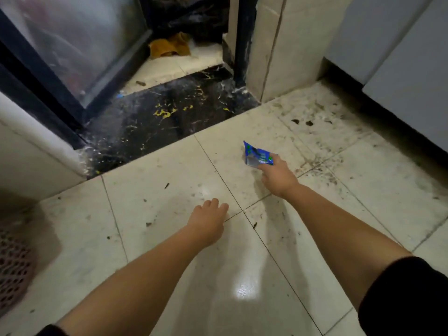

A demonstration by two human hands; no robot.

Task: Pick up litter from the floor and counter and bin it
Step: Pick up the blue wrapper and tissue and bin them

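A crumpled blue snack wrapper (257, 155) lies on the pale tiled floor (169, 180), right of centre. My right hand (277, 177) reaches down to it, and its fingers pinch the wrapper's near edge. My left hand (208, 221) hovers low over the tiles nearer to me, fingers loosely curled, with nothing in it. Small dark scraps (301, 122) of dirt lie scattered on the tiles beyond the wrapper. No bin is in view.
A dark marble threshold (169, 122) leads to a doorway with a glass door (72, 44) on the left. A yellow cloth (169, 47) lies beyond it. Grey cabinets (400, 57) line the right side. A pink perforated basket (12, 265) sits at the left edge.
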